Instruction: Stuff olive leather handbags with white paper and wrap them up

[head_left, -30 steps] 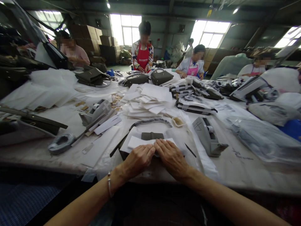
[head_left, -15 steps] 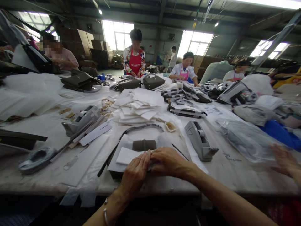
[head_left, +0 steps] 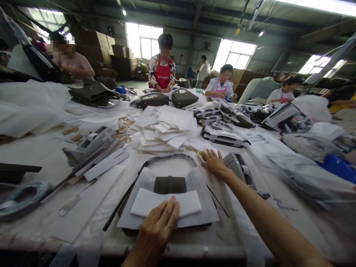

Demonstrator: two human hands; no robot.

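A dark handbag [head_left: 130, 230] lies flat before me, its wrapped handle [head_left: 169, 157] curving away from me. Over it spreads a translucent white sheet [head_left: 208, 217], with a dark strap tab [head_left: 170, 184] showing above. My left hand [head_left: 160, 226] presses flat, fingers extended, on a folded strip of white foam [head_left: 144, 200] on that sheet. To the right of the handle, my right hand [head_left: 215, 163] reaches out with fingers apart, over a small white dish [head_left: 200, 155] holding something yellowish. The fingers partly cover the dish; I cannot tell whether they touch its contents.
Grey tape dispensers stand left [head_left: 90, 142] and right [head_left: 240, 168] of the bag. Beyond is a stack of white foam sheets [head_left: 169, 129], then more dark bags [head_left: 185, 98]. Clear plastic bags [head_left: 303, 174] lie at the right. Several co-workers sit or stand across the table.
My right hand has left the bag's front and moved forward and right to the dish. The left hand stays on the foam, now more fully uncovered. A co-worker's hand at the right has gone from view.
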